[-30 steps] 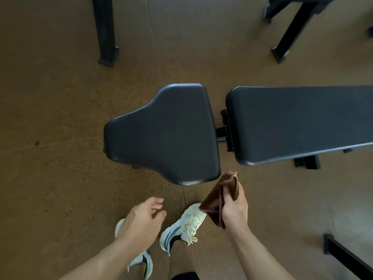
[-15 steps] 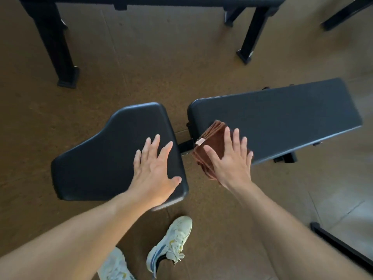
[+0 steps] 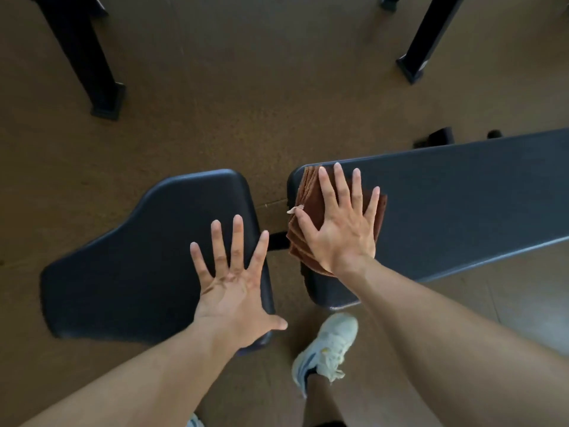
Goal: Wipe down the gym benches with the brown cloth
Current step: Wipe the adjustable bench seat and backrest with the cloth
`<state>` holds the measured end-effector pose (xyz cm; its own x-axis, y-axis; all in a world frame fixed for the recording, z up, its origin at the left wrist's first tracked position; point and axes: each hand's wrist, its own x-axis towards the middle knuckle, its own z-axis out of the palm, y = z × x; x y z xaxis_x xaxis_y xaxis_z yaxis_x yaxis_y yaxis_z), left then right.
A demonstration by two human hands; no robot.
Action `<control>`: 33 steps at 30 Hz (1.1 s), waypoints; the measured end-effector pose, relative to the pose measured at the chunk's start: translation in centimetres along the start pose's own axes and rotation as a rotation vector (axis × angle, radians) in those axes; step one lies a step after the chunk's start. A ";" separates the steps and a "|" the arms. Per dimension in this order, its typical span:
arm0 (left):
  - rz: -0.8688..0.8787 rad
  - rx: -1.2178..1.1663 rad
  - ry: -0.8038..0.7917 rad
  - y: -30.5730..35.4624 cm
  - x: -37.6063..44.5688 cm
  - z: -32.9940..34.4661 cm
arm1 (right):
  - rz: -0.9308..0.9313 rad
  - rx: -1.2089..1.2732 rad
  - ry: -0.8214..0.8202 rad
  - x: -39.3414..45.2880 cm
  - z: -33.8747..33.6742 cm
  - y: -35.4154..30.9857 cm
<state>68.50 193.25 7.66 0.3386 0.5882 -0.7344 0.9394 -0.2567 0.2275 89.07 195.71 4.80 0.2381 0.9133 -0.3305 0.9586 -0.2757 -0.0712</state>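
Brown cloth (image 3: pixel 311 208), folded, is pressed flat by the spread right hand (image 3: pixel 341 238) at centre frame on the long pad's (image 3: pixel 462 198) end, the left hand (image 3: pixel 234 291) splayed empty on the seat pad (image 3: pixel 147 257); most wiping is judged undone.

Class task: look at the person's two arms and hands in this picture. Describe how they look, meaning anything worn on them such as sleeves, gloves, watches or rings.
Both forearms are bare as far up as the frame shows; no sleeve comes into view. The left hand and the right hand wear no gloves, and no watch, bracelet or ring is visible on either wrist or on any finger.
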 end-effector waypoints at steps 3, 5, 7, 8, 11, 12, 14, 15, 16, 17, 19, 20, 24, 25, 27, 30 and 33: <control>-0.043 0.046 -0.003 0.2 0.0 0.0 | -0.128 -0.008 0.001 4.1 -1.2 -0.1; -0.067 0.056 -0.027 0.4 0.0 -0.1 | -0.182 -0.018 -0.011 5.9 -1.7 -0.4; -0.097 0.073 -0.041 0.5 0.1 -0.2 | -0.245 -0.020 -0.009 6.5 -1.9 -0.2; -0.113 0.089 -0.051 0.7 0.0 -0.2 | -0.293 -0.010 -0.006 6.3 -2.0 0.0; -0.158 0.124 -0.057 1.0 -0.2 -0.2 | -0.496 0.014 -0.004 3.0 -1.6 2.1; -0.163 0.131 -0.051 1.0 -0.2 -0.1 | -0.553 0.023 -0.011 0.7 -1.0 3.2; -0.180 0.145 -0.017 0.9 -0.1 0.0 | -0.671 0.015 -0.056 -4.9 0.4 6.1; -0.199 0.149 -0.008 0.9 -0.1 0.0 | -0.732 -0.011 -0.082 -7.3 0.9 7.5; -0.215 0.157 -0.011 1.0 -0.1 0.0 | -0.796 -0.042 -0.104 -8.9 1.3 8.7; -0.224 0.169 -0.015 1.1 -0.1 0.1 | -0.850 -0.063 -0.116 -9.3 1.5 9.4; -0.240 0.189 -0.029 1.3 0.1 0.3 | -0.879 -0.060 -0.106 -6.7 1.0 9.0; -0.245 0.198 -0.043 1.4 0.2 0.2 | -0.856 -0.048 -0.077 -4.6 0.6 7.9; -0.257 0.190 -0.067 1.8 0.1 0.1 | -0.686 -0.022 -0.013 4.0 -1.1 3.0; -0.256 0.191 -0.059 1.8 0.0 0.2 | -0.675 -0.026 -0.023 5.3 -1.5 2.3; -0.253 0.204 -0.035 1.8 -0.1 0.4 | -0.662 -0.044 -0.028 6.4 -1.8 1.8; -0.245 0.205 -0.006 2.0 -0.2 0.4 | -0.619 -0.034 0.000 4.2 -1.4 3.0; -0.229 0.145 0.022 1.9 -0.4 0.4 | -0.591 -0.017 -0.001 -1.7 -0.3 6.6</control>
<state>70.15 192.21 8.11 0.1208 0.6596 -0.7418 0.9746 -0.2209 -0.0378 94.99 192.39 5.14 -0.3373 0.9102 -0.2405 0.9310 0.2846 -0.2287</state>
